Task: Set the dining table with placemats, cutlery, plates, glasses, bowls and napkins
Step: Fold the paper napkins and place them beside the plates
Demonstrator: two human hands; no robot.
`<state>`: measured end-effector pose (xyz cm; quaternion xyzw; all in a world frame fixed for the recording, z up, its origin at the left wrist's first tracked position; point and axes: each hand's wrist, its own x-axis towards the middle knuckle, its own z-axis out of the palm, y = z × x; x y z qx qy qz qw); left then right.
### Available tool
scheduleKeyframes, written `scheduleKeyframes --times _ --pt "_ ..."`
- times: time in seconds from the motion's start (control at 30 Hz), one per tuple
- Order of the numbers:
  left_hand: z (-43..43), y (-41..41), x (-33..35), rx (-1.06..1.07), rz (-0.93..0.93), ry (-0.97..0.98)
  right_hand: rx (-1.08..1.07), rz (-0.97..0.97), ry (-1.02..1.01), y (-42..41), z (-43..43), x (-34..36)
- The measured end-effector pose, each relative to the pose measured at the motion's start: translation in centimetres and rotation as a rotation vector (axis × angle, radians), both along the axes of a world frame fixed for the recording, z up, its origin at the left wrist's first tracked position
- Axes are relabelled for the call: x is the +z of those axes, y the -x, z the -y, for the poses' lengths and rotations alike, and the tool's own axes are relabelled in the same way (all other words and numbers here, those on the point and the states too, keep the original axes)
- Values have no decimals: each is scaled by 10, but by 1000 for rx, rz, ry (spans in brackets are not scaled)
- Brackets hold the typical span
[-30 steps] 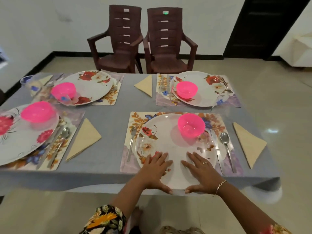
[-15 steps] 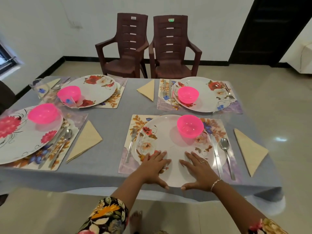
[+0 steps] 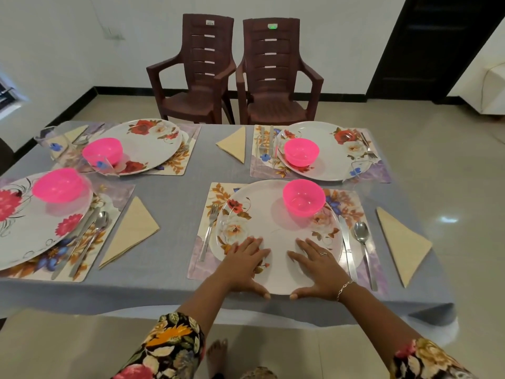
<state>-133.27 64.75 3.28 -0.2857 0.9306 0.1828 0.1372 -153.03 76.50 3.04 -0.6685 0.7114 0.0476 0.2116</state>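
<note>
- Both hands are down on the near plate [image 3: 276, 231], lower centre of the frame: left hand [image 3: 246, 265] flat on its lower-left part, right hand [image 3: 317, 266] flat on its lower-right part, fingers spread, thumbs hooked at the near rim.
- Neither hand is closed around anything; the palms simply press on the plate.
- The plate sits on a floral placemat [image 3: 218, 192], and a pink bowl [image 3: 304, 197] stands on the plate's upper-right part.
- A fork [image 3: 209, 231] lies on the placemat just left of the plate; a knife [image 3: 347, 247] and a spoon [image 3: 363, 244] lie side by side on the right.
- A folded beige napkin [image 3: 401, 242] rests on the grey counter [image 3: 169, 203] further right, apart from the placemat.
- Upper right: another plate [image 3: 333, 149] with a pink bowl on its placemat, a napkin [image 3: 233, 143] to its left.
- Upper left and left edge: two more floral plates, each with a pink bowl, and a clear glass [image 3: 54, 146] near the far one.
- A napkin [image 3: 131, 231] lies beside the left setting.
- Two brown chairs [image 3: 235, 75] stand beyond the counter, top centre.
</note>
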Motion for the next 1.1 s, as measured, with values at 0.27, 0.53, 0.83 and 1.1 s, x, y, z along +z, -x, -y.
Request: scheduleKeyframes --times 0.27,0.53,0.83,1.1 --pt "-47 -36 -33 541 -296 40 -453 18 353 -37 -47 -26" --pt "-51 -44 -36 586 -226 66 -644 27 325 -42 -57 -41" --pt "-63 -49 -31 582 -209 74 -641 47 302 -33 -66 -40" --pt "-65 -48 -34 610 -188 75 -646 8 302 -35 -68 -40"
